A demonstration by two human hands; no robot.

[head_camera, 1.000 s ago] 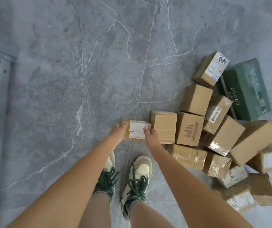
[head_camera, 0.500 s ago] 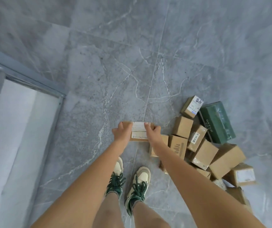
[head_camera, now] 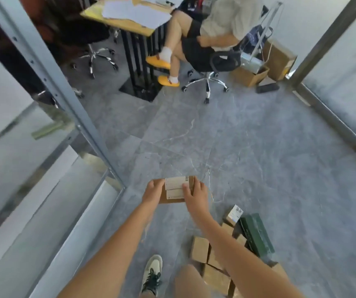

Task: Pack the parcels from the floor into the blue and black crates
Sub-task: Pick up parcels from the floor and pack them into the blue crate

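Note:
A small brown cardboard parcel point(head_camera: 176, 197) with a white label is held in the air in front of me, well above the floor. My left hand point(head_camera: 153, 191) grips its left end and my right hand point(head_camera: 195, 194) grips its right end. Below and to the right, several more brown parcels point(head_camera: 199, 248) lie in a heap on the grey floor, partly hidden by my right arm. Among them is a dark green box point(head_camera: 256, 234) and a small labelled parcel point(head_camera: 234, 215). No blue or black crate is in view.
A metal-framed glass partition point(head_camera: 50, 78) runs along my left. Ahead, a seated person point(head_camera: 211, 31) on a wheeled office chair point(head_camera: 207, 82) sits by a desk point(head_camera: 129, 16). Open cardboard boxes point(head_camera: 250, 76) stand at the back right. A dark frame point(head_camera: 327, 117) borders the right.
The parcel was lifted off the floor in both hands. My view has swung upward from the floor to the room ahead, and the parcel heap now sits low on the right.

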